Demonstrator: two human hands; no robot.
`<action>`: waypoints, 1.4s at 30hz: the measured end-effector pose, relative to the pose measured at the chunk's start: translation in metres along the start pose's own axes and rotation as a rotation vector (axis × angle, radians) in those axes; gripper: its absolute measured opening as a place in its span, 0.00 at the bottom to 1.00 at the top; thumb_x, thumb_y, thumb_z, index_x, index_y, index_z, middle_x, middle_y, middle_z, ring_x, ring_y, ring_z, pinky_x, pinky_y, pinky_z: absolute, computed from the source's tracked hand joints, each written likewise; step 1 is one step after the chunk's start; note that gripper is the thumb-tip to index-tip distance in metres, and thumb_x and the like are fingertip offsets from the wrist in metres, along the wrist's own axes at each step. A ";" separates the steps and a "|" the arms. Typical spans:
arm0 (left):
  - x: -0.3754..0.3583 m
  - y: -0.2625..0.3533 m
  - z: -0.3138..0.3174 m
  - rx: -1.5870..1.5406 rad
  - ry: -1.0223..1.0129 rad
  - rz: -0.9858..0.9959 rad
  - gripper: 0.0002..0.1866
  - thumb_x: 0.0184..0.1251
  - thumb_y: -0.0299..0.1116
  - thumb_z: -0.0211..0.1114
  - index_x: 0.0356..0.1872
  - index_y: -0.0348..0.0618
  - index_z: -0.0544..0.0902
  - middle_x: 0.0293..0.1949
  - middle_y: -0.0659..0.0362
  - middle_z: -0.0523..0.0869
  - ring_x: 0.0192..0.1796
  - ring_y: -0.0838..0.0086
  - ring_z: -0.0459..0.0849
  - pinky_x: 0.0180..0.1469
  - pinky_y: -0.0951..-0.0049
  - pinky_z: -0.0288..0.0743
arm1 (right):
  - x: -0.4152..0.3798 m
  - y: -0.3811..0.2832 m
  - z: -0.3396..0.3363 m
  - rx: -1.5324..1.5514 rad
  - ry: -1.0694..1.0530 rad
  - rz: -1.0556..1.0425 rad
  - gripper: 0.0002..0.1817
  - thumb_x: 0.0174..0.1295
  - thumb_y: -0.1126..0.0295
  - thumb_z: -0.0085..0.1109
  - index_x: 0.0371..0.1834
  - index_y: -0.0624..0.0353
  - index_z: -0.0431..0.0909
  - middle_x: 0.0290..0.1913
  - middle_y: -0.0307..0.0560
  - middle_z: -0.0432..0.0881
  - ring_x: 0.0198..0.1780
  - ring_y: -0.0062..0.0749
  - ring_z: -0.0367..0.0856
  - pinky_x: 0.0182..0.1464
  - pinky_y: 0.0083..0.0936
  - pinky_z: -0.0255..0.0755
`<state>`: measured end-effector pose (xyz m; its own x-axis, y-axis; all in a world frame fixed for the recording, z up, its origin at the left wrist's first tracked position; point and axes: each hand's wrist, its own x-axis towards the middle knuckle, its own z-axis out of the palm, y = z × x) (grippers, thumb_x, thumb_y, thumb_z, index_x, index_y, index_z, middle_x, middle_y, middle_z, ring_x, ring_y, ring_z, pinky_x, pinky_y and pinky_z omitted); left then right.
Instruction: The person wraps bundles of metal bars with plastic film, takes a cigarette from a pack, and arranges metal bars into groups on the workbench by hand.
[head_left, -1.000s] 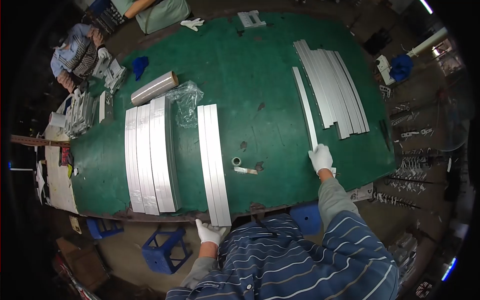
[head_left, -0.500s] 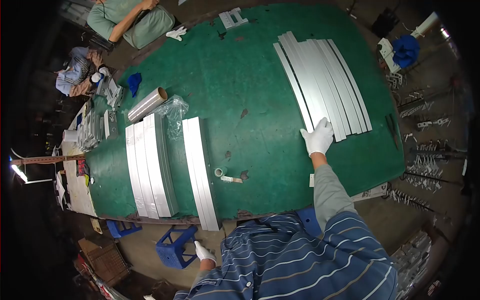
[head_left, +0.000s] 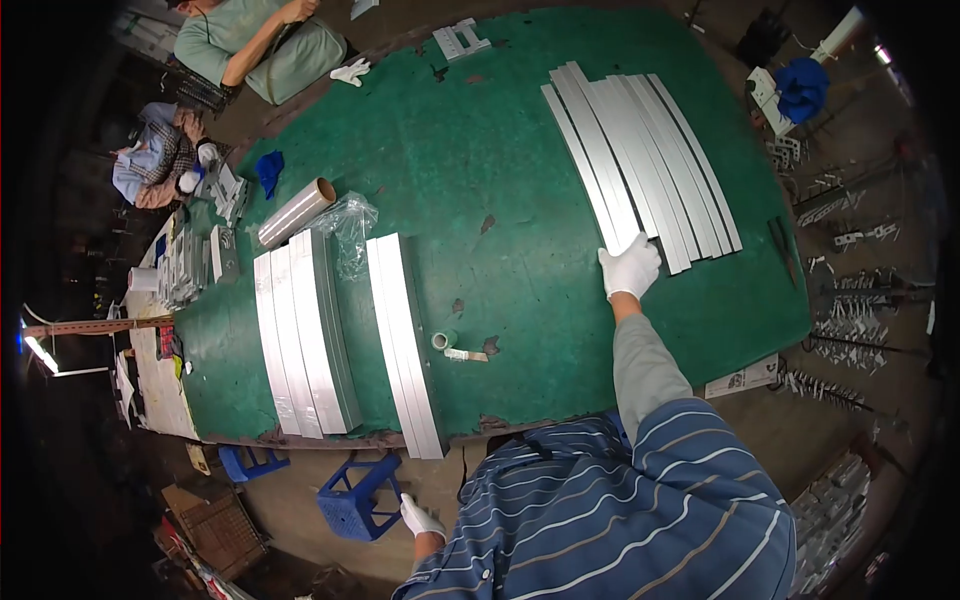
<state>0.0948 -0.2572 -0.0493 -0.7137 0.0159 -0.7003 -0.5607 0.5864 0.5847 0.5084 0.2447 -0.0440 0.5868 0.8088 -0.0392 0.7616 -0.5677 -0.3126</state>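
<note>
My right hand (head_left: pixel 630 266), in a white glove, is closed around the near end of the silvery metal bars (head_left: pixel 590 150) at the left side of the right-hand group. Its thumb lies along the group's left edge, and the palm hides the bar ends. The rest of the group (head_left: pixel 680 170) lies side by side just right of the hand. My left hand (head_left: pixel 421 517), also gloved, hangs low beside a blue plastic stool (head_left: pixel 355 500), its fingers loosely stretched out with nothing visible in them.
More bars (head_left: pixel 300 340) lie on the green table (head_left: pixel 500 150) at left, with a narrower stack (head_left: pixel 405 350) overhanging the near edge. A film roll (head_left: pixel 297 213), crumpled plastic (head_left: pixel 352 230) and a small tape roll (head_left: pixel 441 341) lie about. Two people sit at the far left.
My right hand has shifted slightly left with the bars under it. A dark gap now shows between the second bar and the rest. My left hand has moved slightly right and down.
</note>
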 end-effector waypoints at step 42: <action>-0.040 0.065 0.093 0.534 -0.125 0.391 0.36 0.79 0.51 0.56 0.69 0.24 0.67 0.66 0.38 0.76 0.64 0.54 0.77 0.68 0.68 0.67 | 0.087 0.178 -0.002 1.270 -0.160 0.570 0.36 0.63 0.78 0.56 0.77 0.65 0.61 0.47 0.53 0.85 0.36 0.24 0.82 0.36 0.16 0.71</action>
<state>0.1259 -0.1444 -0.0219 -0.7498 0.3838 -0.5390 0.0371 0.8377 0.5449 0.6958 0.2134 -0.1007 0.6242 0.5746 -0.5294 -0.3837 -0.3648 -0.8484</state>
